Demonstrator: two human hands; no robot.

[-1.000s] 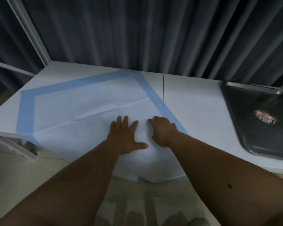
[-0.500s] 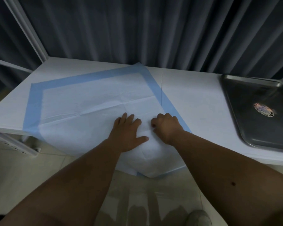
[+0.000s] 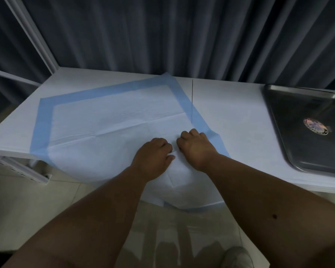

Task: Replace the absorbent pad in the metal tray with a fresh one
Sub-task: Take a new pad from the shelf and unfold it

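A large white absorbent pad (image 3: 108, 120) with a blue border lies unfolded and skewed on the white table, its near corner hanging over the front edge. My left hand (image 3: 153, 155) and my right hand (image 3: 196, 147) sit side by side on the pad's near middle, both with fingers curled, pinching up a small ridge of the pad between them. The metal tray (image 3: 306, 151) stands at the right end of the table, bare inside except for a round sticker (image 3: 315, 126).
The white table (image 3: 234, 120) has a thin seam line down its middle. Dark pleated curtains hang close behind it. A white frame post (image 3: 33, 35) rises at the back left. Tiled floor and my shoe (image 3: 238, 256) show below the front edge.
My left hand's flat fingers have curled in, and both hands now bunch the pad between them. The pad has slid a little toward the right and back.
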